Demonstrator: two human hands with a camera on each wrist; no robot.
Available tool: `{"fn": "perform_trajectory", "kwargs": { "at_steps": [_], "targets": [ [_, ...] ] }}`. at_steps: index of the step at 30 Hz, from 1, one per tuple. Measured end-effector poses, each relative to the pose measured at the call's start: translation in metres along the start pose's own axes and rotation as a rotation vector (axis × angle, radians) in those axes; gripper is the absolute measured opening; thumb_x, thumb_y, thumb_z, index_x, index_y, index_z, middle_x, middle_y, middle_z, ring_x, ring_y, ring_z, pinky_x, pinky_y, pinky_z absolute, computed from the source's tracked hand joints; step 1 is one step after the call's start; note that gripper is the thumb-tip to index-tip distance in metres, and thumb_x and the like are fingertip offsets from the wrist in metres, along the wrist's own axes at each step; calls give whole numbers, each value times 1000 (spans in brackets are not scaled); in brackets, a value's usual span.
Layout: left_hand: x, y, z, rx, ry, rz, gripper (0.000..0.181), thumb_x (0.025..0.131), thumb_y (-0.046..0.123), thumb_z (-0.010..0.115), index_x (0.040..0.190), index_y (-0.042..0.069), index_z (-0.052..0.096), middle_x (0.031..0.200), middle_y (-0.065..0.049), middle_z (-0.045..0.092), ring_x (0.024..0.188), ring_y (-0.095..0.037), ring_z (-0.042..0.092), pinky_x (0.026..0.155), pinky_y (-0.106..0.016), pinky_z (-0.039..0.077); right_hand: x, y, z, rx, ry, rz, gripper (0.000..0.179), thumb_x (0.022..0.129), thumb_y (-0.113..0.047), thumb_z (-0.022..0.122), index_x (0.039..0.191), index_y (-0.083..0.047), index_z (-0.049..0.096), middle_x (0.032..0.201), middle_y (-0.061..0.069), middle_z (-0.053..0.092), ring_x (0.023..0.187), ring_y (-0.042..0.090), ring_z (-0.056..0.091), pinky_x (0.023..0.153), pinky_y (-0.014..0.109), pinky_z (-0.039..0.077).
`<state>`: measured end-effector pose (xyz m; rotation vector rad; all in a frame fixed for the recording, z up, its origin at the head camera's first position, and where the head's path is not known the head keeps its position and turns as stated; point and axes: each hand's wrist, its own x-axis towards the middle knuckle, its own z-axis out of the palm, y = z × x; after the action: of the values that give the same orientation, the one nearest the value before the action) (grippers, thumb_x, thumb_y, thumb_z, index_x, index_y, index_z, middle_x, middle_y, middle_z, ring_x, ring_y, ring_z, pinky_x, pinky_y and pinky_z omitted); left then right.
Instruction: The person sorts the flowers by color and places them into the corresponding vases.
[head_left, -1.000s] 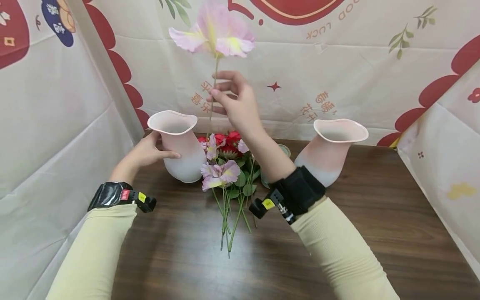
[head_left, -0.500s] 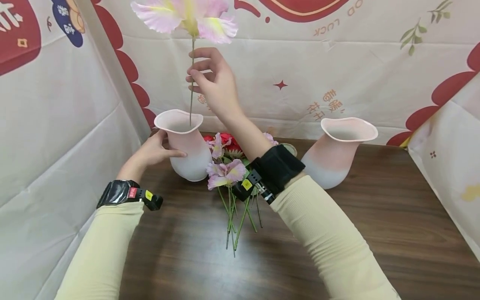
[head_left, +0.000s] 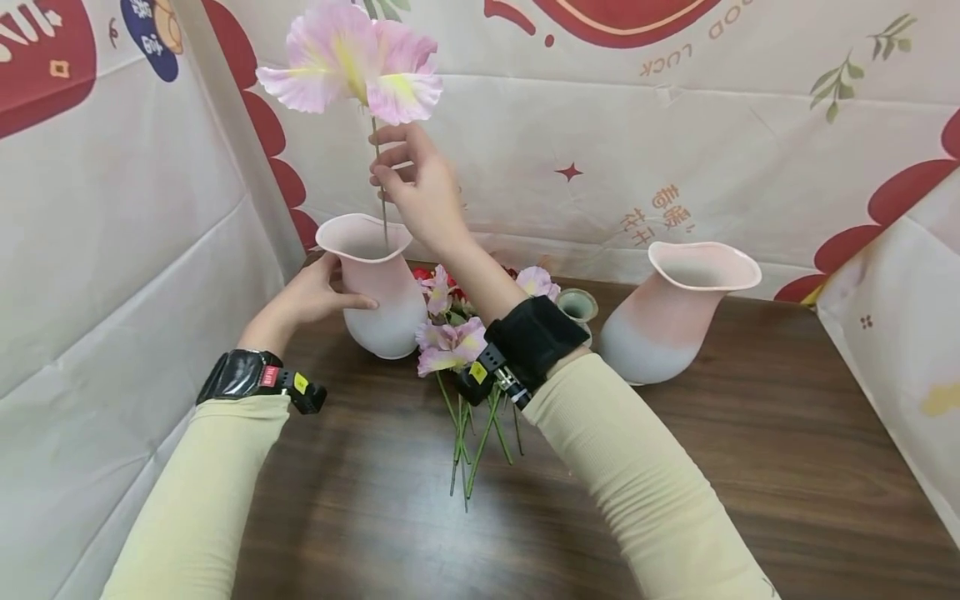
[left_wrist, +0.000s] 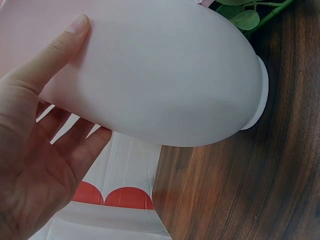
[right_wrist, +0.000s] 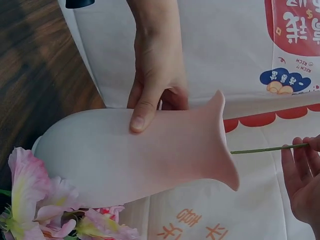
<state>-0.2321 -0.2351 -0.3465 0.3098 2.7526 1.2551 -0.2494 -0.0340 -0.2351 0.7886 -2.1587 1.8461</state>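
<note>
My left hand point(head_left: 300, 296) grips the neck of a pink-to-white vase point(head_left: 386, 317), thumb in front and fingers round the far side. In the left wrist view the thumb of that hand point(left_wrist: 30, 100) lies on the vase's smooth side point(left_wrist: 165, 75). Above the vase, my right hand point(head_left: 426, 192) pinches the thin stem of an artificial iris point(head_left: 348, 67) with pink and yellow petals. The stem runs down into the vase's mouth, its lower end hidden inside. In the right wrist view, the green stem point(right_wrist: 265, 149) enters past the flared rim.
Right of the vase lies a bunch of artificial flowers point(head_left: 448, 343), pink irises and red blooms, stems toward me. A small green jar point(head_left: 577, 305) stands behind my right wrist. Farther right is a second pink-white vase point(head_left: 660, 329), leaning. Printed cloth point(head_left: 517, 125) walls the table.
My right hand has carried the iris leftward over the vase, and its stem has passed into the mouth and come down a little. The left hand keeps its grip on the vase.
</note>
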Motion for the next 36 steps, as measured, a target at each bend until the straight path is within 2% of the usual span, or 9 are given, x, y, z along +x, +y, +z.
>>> {"fn": "perform_trajectory", "kwargs": {
  "at_steps": [7,14,19,23,24,27,31,36],
  "targets": [
    [1,1,0,10,-4,-20,95,81,24,84,154,8,25,156,-17,38,143,-39,40,113,-54,40,0,4,2,-67,-49,3,24,98,-4,56,122,-7,59,99,12,67,84,18,70,76,24,58],
    [1,3,0,9,-11,-18,96,81,26,84,154,9,24,155,-17,38,142,-39,42,113,-54,40,0,8,6,-123,-64,20,24,98,-5,58,122,-10,60,101,10,68,88,18,70,76,24,57],
    [1,2,0,12,-13,-18,97,81,26,84,154,8,23,155,-18,39,142,-39,42,114,-53,40,0,9,6,-237,-87,48,25,97,-9,61,122,-7,62,113,10,70,102,21,72,84,24,57],
    [1,2,0,13,5,-9,94,81,25,84,154,9,26,155,-16,39,142,-37,42,115,-52,38,0,11,4,-322,-112,36,27,95,-7,62,122,-6,65,115,10,70,106,22,70,91,24,55],
    [1,2,0,7,15,-2,95,80,23,85,153,9,26,155,-15,39,142,-35,42,117,-51,36,0,12,2,-338,-115,32,28,95,-5,61,122,-7,65,114,10,70,106,22,70,91,24,55],
    [2,4,1,-23,37,90,98,77,15,87,153,7,25,153,-15,38,140,-32,40,120,-50,30,-1,15,-2,-378,-110,25,28,95,-1,60,121,-9,67,114,8,71,106,21,70,91,25,55],
    [3,6,3,-71,44,168,105,74,7,87,156,11,21,155,-11,35,139,-28,35,121,-50,24,-3,21,-11,-405,-98,12,25,95,0,59,117,-7,68,115,8,70,107,22,69,92,27,55],
    [2,8,4,-75,31,127,105,76,8,87,156,13,19,155,-10,33,139,-27,34,121,-52,27,-4,29,-23,-404,-110,19,25,95,-1,56,117,-6,68,115,9,69,108,23,69,94,28,55]
  ]
}}
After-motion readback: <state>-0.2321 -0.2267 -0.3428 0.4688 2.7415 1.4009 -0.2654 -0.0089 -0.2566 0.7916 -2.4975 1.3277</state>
